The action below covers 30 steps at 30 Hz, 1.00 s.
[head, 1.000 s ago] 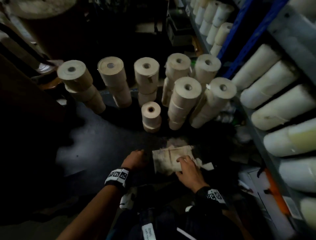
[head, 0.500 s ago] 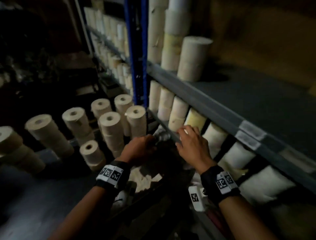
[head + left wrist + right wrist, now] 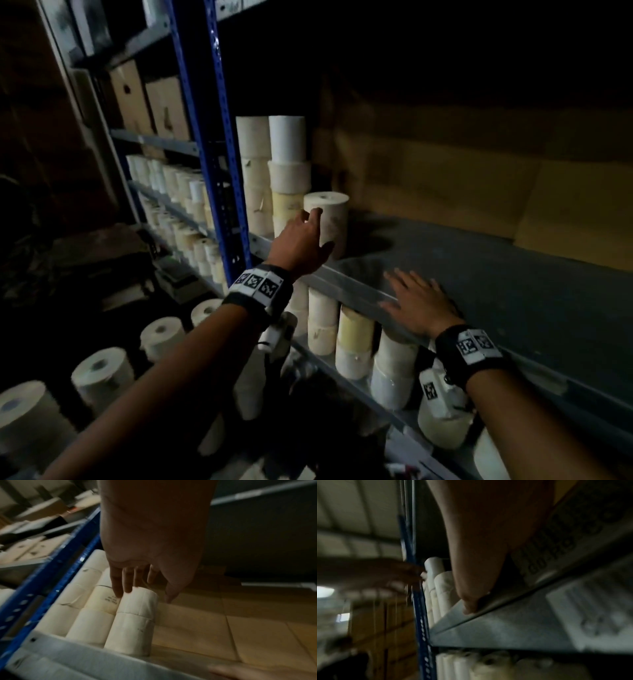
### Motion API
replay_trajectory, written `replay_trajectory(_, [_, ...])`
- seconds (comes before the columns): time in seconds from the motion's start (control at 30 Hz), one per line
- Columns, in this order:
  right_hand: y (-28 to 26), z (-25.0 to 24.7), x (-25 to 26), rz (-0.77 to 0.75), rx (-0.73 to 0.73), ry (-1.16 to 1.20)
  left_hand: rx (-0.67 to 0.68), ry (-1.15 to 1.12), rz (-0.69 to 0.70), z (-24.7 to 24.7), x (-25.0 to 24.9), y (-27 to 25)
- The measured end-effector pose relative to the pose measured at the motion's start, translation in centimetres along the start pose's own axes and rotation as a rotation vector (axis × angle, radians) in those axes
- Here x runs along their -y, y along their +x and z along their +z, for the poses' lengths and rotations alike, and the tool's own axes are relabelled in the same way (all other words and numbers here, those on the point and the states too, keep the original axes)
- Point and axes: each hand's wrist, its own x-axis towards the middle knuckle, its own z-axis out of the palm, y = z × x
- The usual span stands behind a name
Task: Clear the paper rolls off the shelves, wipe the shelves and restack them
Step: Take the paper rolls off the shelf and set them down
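- My left hand (image 3: 301,241) reaches the short roll (image 3: 329,219), fingers spread, just touching it.
- My right hand (image 3: 418,301) lies flat and open on the shelf (image 3: 496,274).

Two hands reach to the grey shelf (image 3: 462,260): the left hand (image 3: 301,241) and the right hand (image 3: 419,301). Four paper rolls on the floor (image 3: 102,373) show at the lower left. Two cardboard boxes (image 3: 150,99) sit higher up.

Dim storeroom; blue upright (image 3: 219,144), cardboard boxes (image 3: 150,99) stacked high.
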Motion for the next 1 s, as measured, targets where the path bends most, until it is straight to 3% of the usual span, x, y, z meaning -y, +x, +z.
replay_trajectory(0.3, [0.8,0.8,-0.1,0.035,-0.071,0.007,0.008,-0.030,-0.037,2.1,1.8,10.3])
replay_trajectory(0.5, [0.5,0.6,0.1,0.058,-0.082,0.024,0.085,-0.156,-0.052,4.2,3.0,13.6])
replay_trajectory(0.63, [0.2,0.3,0.4,0.089,-0.071,0.049,0.060,-0.214,-0.019,3.9,2.7,12.8])
replay_trajectory(0.77, [-0.2,0.4,0.8,0.174,-0.126,0.107,0.012,-0.272,0.172,4.0,-0.3,9.4])
replay_trajectory(1.0, [-2.7,0.9,0.0,0.409,-0.297,0.329,0.208,-0.363,0.344,8.0,-7.1,5.0])
